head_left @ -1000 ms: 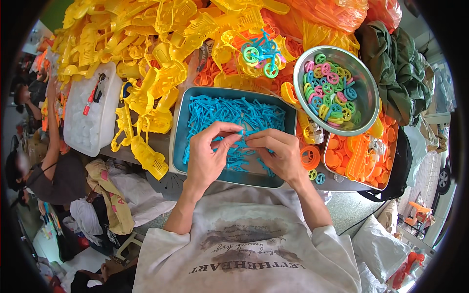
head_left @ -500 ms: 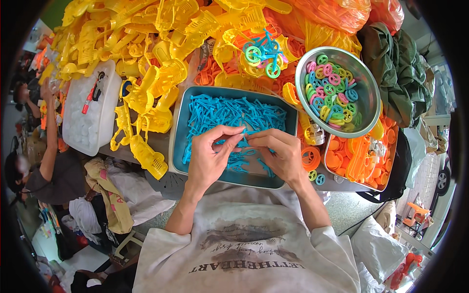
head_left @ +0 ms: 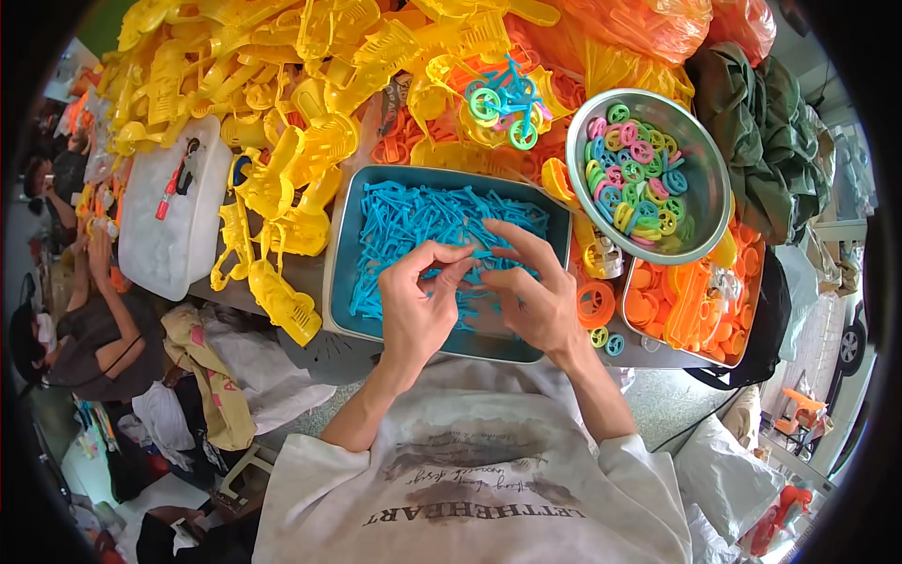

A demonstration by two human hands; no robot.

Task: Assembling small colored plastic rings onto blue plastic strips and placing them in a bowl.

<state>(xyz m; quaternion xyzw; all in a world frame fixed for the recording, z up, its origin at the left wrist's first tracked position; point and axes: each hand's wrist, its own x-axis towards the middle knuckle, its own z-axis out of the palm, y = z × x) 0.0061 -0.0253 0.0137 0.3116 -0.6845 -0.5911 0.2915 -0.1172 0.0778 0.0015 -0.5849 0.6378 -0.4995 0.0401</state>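
Over a teal tray (head_left: 340,246), my left hand (head_left: 418,301) pinches a small blue plastic toy part (head_left: 481,254) between thumb and fingertips. My right hand (head_left: 540,310) is beside the part's other end, its fingers spread apart and its index finger raised. Below both hands, the tray holds a heap of thin blue plastic pieces (head_left: 404,218), looking like little bicycle frame parts. My hands hide the tray's lower middle. Beyond the tray, small toy bicycles (head_left: 517,99) with blue frames and green wheels lie on yellow parts.
At right, a steel bowl (head_left: 722,221) holds small coloured wheels (head_left: 641,150), above a tray of orange parts (head_left: 695,305). Yellow plastic parts (head_left: 272,80) pile up at back left, near a white tub (head_left: 141,202) with a red-handled tool (head_left: 167,195). Another person (head_left: 99,334) works at far left.
My right hand's fingers have come off their pinch and spread, the index lifting. My left hand keeps its pinch. The person at left has lowered their arms.
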